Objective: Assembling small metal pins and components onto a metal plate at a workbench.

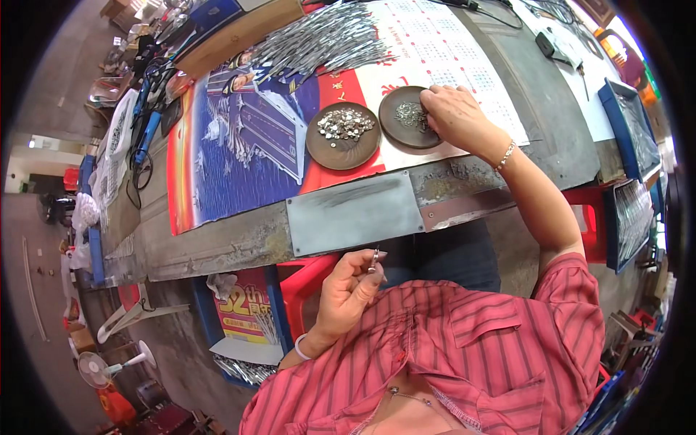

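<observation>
In front of my chest, below the table's front edge, my left hand point(349, 291) pinches a small shiny metal piece point(375, 261) upright between thumb and fingers. My right hand point(458, 117) reaches over the right side of a round brown dish point(392, 135). Its fingers are bent together, with the tips down at the small thin wire parts point(412, 114) inside; whatever they grip is hidden. Just left of it stands a second brown dish point(339, 158), holding a heap of small round silvery pieces point(348, 123).
A large pile of long silvery metal strips point(326, 40) lies at the back on printed poster sheets point(239, 181). A grey metal plate point(355, 212) is fixed at the table's front edge. Blue-handled tools point(148, 134) lie left; blue trays point(627, 130) stand right. A red stool point(297, 286) is under the table.
</observation>
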`<action>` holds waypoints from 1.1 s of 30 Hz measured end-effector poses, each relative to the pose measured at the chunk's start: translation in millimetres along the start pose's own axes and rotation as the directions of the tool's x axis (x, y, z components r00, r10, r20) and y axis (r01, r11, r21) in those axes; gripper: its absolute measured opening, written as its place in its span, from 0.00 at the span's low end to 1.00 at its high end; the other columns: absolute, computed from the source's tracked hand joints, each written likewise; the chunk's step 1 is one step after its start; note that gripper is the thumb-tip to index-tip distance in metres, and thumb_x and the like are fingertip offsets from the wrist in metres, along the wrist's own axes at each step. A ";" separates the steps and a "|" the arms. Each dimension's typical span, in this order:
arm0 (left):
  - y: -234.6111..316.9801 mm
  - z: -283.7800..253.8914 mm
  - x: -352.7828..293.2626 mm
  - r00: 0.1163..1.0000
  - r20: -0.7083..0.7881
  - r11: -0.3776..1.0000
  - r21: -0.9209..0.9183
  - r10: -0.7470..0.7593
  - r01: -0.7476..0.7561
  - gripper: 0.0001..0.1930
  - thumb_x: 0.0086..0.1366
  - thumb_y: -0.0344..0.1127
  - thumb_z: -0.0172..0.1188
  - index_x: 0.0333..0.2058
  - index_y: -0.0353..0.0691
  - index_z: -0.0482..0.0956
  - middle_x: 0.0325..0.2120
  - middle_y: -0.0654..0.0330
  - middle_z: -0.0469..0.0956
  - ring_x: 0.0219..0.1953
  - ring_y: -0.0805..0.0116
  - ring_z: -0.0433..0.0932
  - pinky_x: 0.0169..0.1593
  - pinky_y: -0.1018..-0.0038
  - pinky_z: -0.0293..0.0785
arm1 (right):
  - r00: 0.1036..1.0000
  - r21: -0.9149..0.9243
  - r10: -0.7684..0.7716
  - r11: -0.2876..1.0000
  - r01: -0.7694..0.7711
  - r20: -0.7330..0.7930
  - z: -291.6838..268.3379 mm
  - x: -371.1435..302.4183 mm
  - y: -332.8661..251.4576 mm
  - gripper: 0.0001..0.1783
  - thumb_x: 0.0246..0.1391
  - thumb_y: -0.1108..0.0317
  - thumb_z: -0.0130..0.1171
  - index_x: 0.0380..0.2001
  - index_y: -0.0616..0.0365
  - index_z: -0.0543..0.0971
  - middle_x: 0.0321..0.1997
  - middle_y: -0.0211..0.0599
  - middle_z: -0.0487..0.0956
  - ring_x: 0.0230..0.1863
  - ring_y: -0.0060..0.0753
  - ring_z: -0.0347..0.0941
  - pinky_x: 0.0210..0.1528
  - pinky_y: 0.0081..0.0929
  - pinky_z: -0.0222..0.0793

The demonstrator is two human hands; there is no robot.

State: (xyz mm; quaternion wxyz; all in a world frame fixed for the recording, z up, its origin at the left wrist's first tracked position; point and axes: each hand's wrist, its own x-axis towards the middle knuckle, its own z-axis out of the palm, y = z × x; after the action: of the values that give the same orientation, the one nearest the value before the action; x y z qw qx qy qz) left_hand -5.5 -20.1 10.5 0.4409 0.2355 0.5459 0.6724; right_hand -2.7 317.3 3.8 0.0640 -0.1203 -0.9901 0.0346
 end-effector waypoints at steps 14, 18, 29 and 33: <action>-5.8 13.5 27.6 0.994 0.086 0.993 -0.094 -0.063 0.071 0.15 0.69 0.32 0.46 0.52 0.33 0.64 0.30 0.63 0.72 0.25 0.82 0.66 0.31 0.86 0.64 | 0.991 0.074 -0.116 0.990 0.121 -0.074 9.4 10.6 3.2 0.10 0.46 0.68 0.56 0.32 0.57 0.69 0.32 0.38 0.75 0.39 0.42 0.73 0.41 0.41 0.62; -9.4 18.8 32.6 0.995 0.079 0.993 -0.102 -0.058 0.066 0.15 0.69 0.31 0.46 0.53 0.34 0.64 0.30 0.62 0.72 0.25 0.82 0.66 0.32 0.86 0.64 | 0.991 0.102 -0.110 0.988 0.117 -0.072 7.5 12.7 2.0 0.07 0.48 0.68 0.55 0.30 0.57 0.70 0.31 0.39 0.76 0.39 0.42 0.73 0.41 0.39 0.62; -9.6 17.6 38.3 0.999 0.020 0.986 -0.161 -0.033 0.036 0.13 0.69 0.34 0.47 0.48 0.35 0.68 0.29 0.62 0.73 0.24 0.82 0.67 0.29 0.86 0.63 | 0.988 0.595 0.070 0.804 0.025 -0.137 -7.2 10.0 6.9 0.10 0.54 0.68 0.51 0.29 0.66 0.72 0.21 0.41 0.72 0.23 0.37 0.68 0.29 0.31 0.63; -6.7 19.0 35.9 1.000 0.022 0.984 -0.177 -0.012 0.016 0.13 0.69 0.35 0.47 0.47 0.34 0.69 0.28 0.62 0.73 0.24 0.82 0.66 0.29 0.87 0.63 | 0.996 0.885 0.088 0.465 -0.011 -0.034 -11.1 9.8 9.5 0.09 0.57 0.67 0.52 0.28 0.62 0.74 0.23 0.21 0.71 0.23 0.13 0.64 0.26 0.14 0.60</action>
State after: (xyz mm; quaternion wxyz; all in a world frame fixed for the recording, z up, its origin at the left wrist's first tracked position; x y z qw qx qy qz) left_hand -6.0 20.5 3.9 0.4704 0.1985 0.4811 0.7127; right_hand -8.3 329.5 15.2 0.1527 -0.0998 -0.8229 0.5382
